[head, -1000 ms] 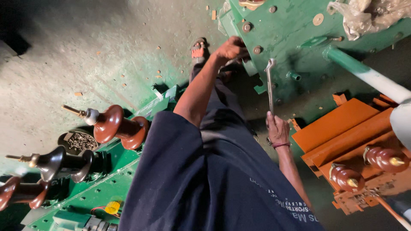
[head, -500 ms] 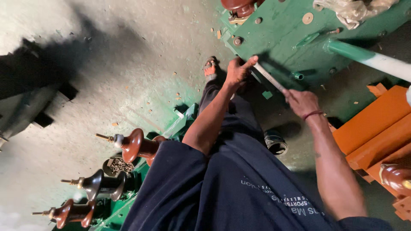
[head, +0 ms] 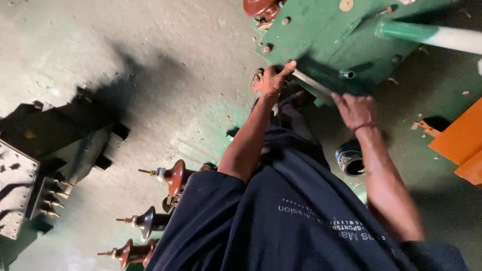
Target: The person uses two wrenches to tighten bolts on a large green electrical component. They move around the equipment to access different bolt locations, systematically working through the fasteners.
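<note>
Greens, browns and navy over a grey floor

The metal cover plate (head: 321, 35) is painted mid-green with scuffed, paler patches, and the pipe (head: 432, 36) beside it runs green into white. The wrench (head: 311, 83) is dull silver-grey. The shirt (head: 281, 221) is dark navy with faint pale lettering, and a thin red band (head: 365, 127) circles the right wrist. The insulators (head: 173, 178) are glossy red-brown — one at the lower left looks nearly black — with pale metal tips. The floor (head: 150, 75) is grey concrete blotched with green paint and flecked with tan chips. The panel (head: 459, 143) at the right edge is bright orange, and the small can (head: 350, 159) is dark with a bluish, patterned side.
</note>
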